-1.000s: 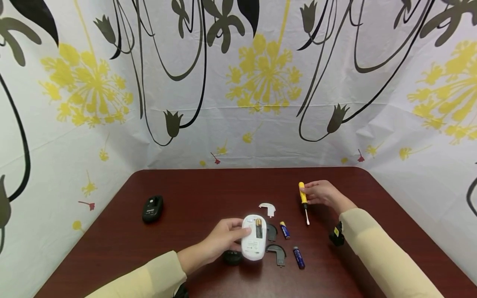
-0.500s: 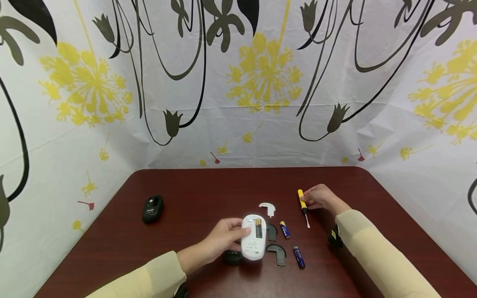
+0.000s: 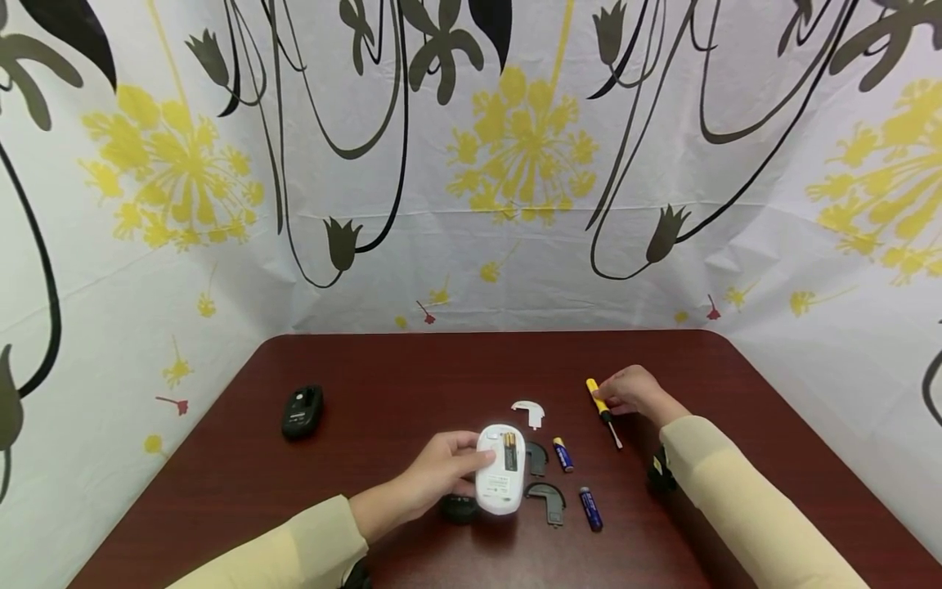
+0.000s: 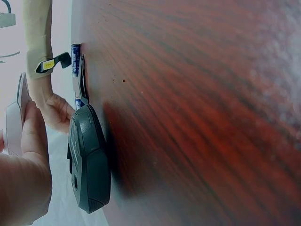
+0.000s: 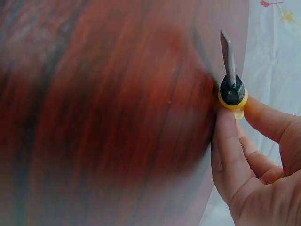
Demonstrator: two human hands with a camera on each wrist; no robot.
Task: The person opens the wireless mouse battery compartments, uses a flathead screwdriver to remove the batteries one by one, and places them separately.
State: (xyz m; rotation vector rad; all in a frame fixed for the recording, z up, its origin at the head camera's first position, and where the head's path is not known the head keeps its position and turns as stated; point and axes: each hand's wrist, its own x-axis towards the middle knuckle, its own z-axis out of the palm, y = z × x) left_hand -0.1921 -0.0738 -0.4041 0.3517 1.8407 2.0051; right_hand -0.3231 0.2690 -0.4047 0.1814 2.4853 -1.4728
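My left hand (image 3: 430, 473) holds a white computer mouse (image 3: 502, 489), thumb across its edge. Its underside is turned up, and gold-and-black batteries (image 3: 511, 450) show in the uncovered slot. On the right, my right hand (image 3: 634, 391) pinches the yellow handle of a screwdriver (image 3: 598, 397), shaft slanting toward the front right. The right wrist view shows the screwdriver's black collar and metal shaft (image 5: 228, 56) beyond the thumb and fingers; whether it touches the table I cannot tell. Below the left hand, a dark mouse (image 4: 89, 160) rests on the table, partly hidden in the head view.
Between the hands lie a white battery cover (image 3: 530, 411), a grey cover (image 3: 548, 499), another grey cover (image 3: 537, 460) and two blue batteries, one farther back (image 3: 562, 456), one nearer (image 3: 590, 509). A black mouse (image 3: 302, 412) sits at the left of the brown table (image 3: 397, 376).
My right hand has come down and slightly nearer with the screwdriver, whose tip has swung to the right. My left hand and the white mouse have stayed put.
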